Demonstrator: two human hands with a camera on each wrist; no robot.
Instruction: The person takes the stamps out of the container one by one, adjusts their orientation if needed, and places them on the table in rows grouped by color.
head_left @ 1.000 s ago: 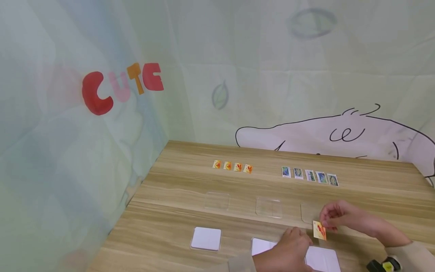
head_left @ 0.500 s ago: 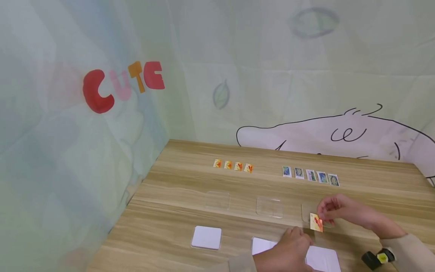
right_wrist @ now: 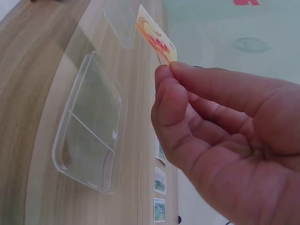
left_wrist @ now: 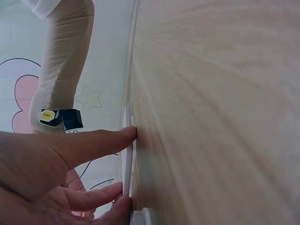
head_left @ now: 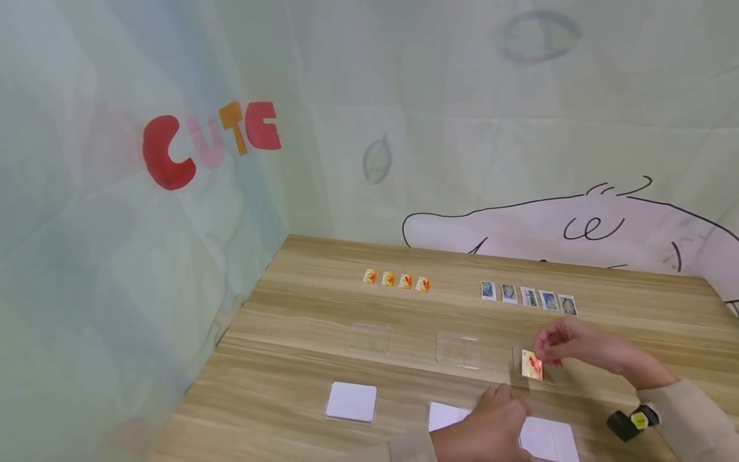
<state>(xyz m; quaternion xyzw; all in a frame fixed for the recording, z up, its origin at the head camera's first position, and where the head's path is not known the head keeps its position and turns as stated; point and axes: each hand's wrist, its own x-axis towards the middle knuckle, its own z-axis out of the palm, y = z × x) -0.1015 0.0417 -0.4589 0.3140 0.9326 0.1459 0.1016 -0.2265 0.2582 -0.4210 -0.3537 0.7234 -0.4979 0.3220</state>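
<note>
My right hand (head_left: 589, 348) pinches a small orange-and-yellow postage stamp (head_left: 532, 364) by one edge, between thumb and forefinger. Its perforated edge and red print show in the right wrist view, where the stamp (right_wrist: 155, 37) is tilted and off the table. Below it lies a shallow clear plastic case (right_wrist: 91, 126), the rightmost of three. Closer to me, my left hand (head_left: 491, 420) grips the edges of the right-hand white card (head_left: 551, 438), thumb on one side and fingers on the other. That hand partly covers the middle white card (head_left: 447, 417).
Several orange stamps (head_left: 388, 279) form a row at the back of the wooden table (head_left: 277, 378). Several blue-green stamps (head_left: 528, 297) lie further right. Two other clear cases (head_left: 458, 351) and a left white card (head_left: 351, 402) sit apart. Printed cloth walls (head_left: 340, 128) border the table.
My right hand has moved forward and slightly left with the stamp, from near the white cards to over the rightmost clear case. My left hand has stayed in place.
</note>
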